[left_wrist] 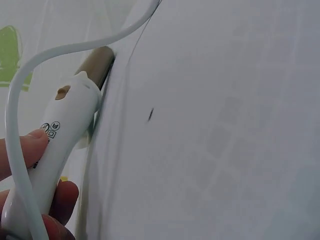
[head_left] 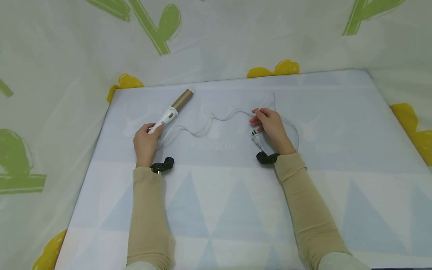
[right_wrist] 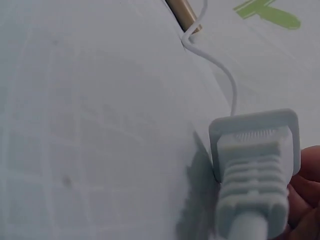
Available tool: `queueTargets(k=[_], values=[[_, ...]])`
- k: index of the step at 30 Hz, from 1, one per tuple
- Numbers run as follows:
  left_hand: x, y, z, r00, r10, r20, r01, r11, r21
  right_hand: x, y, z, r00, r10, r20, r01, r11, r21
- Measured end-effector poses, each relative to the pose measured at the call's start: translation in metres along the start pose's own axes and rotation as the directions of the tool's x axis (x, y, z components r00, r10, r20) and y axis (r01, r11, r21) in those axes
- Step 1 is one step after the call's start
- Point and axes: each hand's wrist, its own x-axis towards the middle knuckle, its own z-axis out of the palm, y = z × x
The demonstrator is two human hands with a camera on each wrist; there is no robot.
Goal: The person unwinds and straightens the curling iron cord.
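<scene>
The curling iron (head_left: 172,110) handle is gripped by the left hand (head_left: 146,142); its cord (head_left: 216,119) is pinched by the right hand (head_left: 271,125) — the plug (head_left: 256,138) lying beside it on the pale blue mat (head_left: 236,195).

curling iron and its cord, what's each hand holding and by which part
The left hand grips the curling iron by its white handle end. The right hand holds the cord near the plug.

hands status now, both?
Left hand: grips the white handle of the curling iron.
Right hand: holds the white cord near its plug.
</scene>
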Motion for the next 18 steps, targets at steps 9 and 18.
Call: queueTargets(k=[9, 18], values=[[0.002, -0.001, -0.006, 0.994, -0.030, 0.104, 0.028, 0.999, 0.026, 0.003, 0.000, -0.011, 0.997, 0.022, 0.078, -0.022, 1.000, -0.003], [-0.002, 0.004, -0.025, 0.984, -0.010, 0.177, -0.019, 0.986, 0.164, -0.012, -0.018, -0.037, 0.976, 0.007, 0.219, 0.009, 0.997, -0.072]])
